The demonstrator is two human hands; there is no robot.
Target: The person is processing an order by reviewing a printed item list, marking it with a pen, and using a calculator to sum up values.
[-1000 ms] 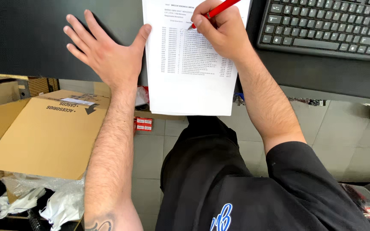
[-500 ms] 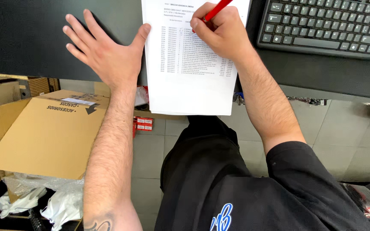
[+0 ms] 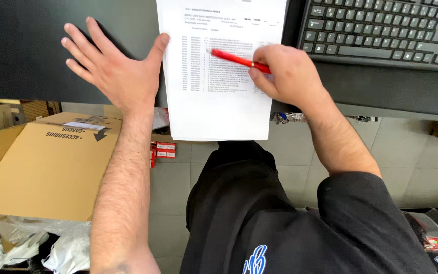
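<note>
A white printed sheet (image 3: 219, 109) with a list of lines lies on a dark desk (image 3: 21, 56), its lower part hanging over the desk edge. My left hand (image 3: 112, 68) rests flat on the desk with fingers spread, the thumb touching the sheet's left edge. My right hand (image 3: 285, 73) holds a red pen (image 3: 236, 59), which points left with its tip on the list near the sheet's middle.
A black keyboard (image 3: 381, 28) sits on the desk at the upper right. Below the desk, a brown cardboard box (image 3: 46, 167) stands at the left, with small red packets (image 3: 163, 151) on the tiled floor and white plastic bags (image 3: 41, 248) at the lower left.
My right hand has turned the pen from pointing up and right to lying across the sheet, tip lower down the list. The view has shifted slightly; my left hand stays flat.
</note>
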